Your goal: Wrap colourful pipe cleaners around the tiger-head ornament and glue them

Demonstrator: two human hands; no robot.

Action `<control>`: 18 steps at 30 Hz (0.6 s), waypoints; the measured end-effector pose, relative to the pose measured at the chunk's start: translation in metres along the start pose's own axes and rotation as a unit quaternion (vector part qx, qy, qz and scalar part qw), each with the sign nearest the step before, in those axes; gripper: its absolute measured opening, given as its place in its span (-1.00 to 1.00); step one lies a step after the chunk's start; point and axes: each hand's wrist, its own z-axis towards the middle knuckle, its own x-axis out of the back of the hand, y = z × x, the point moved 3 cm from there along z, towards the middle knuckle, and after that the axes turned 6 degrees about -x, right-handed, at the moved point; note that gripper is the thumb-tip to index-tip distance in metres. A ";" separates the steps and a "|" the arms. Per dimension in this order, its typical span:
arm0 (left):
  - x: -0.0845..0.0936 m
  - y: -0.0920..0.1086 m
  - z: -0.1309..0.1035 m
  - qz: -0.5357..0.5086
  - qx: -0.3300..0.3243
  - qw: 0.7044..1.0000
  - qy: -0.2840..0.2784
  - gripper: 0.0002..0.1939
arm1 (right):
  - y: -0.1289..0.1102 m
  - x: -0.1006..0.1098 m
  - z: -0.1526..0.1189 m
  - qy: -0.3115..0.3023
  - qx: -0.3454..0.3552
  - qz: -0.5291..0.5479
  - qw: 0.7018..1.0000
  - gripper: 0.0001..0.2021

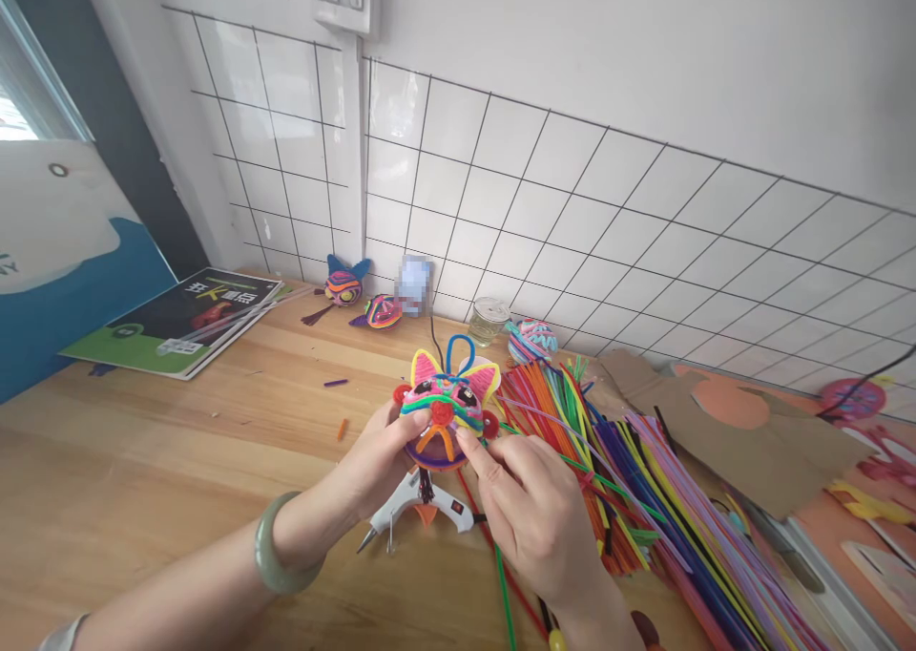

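Observation:
A pipe-cleaner animal face (pixel 450 398) with pink ears edged in yellow, dark eyes, a red nose and a blue loop on top is raised above the table. My left hand (pixel 379 460) grips its left side, with the thumb on the front beside the nose. At the lower right, the index fingertip of my right hand (pixel 533 503) presses on the face near the orange strips of the mouth. The other fingers of that hand are curled, and its thumb is hidden. Below hangs a dark tassel (pixel 426 486). Behind it lies a white glue gun (pixel 452 508).
Bundles of coloured pipe cleaners (pixel 644 470) cover the right side. Along the tiled wall stand a blue-eared ornament (pixel 344 282), a fish-shaped one (pixel 383 311), a glass jar (pixel 489 321) and a striped piece (pixel 531 342). Magazines (pixel 193 317) lie left; brown cardboard (pixel 744 431) lies right.

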 end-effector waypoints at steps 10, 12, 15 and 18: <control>-0.002 0.003 -0.001 -0.038 0.005 0.999 -0.029 -0.70 | 0.000 0.001 0.001 -0.003 0.012 -0.005 1.000 -0.65; -0.001 0.003 -0.002 -0.051 0.007 0.998 -0.037 -0.69 | 0.000 0.001 0.002 -0.003 0.013 -0.007 1.000 -0.65; 0.000 0.002 -0.002 -0.068 -0.003 0.996 -0.053 -0.66 | -0.001 0.001 0.001 -0.003 0.011 -0.008 1.000 -0.64; 0.000 0.002 -0.002 -0.057 -0.011 0.996 -0.064 -0.58 | -0.001 0.001 0.001 -0.004 0.011 -0.010 1.000 -0.64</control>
